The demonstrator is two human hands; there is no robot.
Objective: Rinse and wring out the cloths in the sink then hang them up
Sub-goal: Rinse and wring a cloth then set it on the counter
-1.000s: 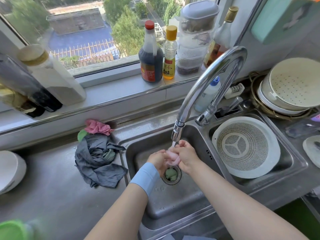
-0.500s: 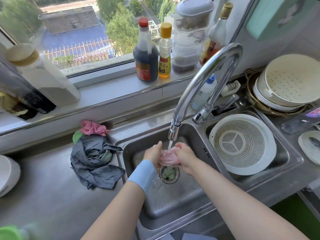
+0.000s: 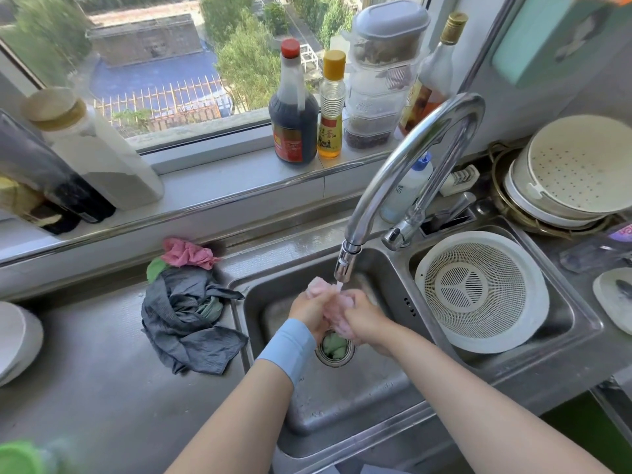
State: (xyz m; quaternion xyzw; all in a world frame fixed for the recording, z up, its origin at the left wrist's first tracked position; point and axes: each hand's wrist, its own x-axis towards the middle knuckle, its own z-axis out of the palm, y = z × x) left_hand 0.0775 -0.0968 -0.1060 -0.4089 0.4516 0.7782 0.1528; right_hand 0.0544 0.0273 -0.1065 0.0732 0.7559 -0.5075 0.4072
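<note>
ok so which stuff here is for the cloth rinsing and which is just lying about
Job: pink cloth, gripped by left hand and right hand under the running tap; sink; heap of cloths.
Lying about: dark sauce bottle, yellow-capped bottle, stacked containers, white colander.

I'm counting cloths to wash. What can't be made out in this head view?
All in the head view.
Pink cloth: mostly inside left hand and right hand.
Green thing in drain: partly behind the hands.
Cloth pile: folds hide the count.
Green object: blurred, cut by bottom-left edge.
</note>
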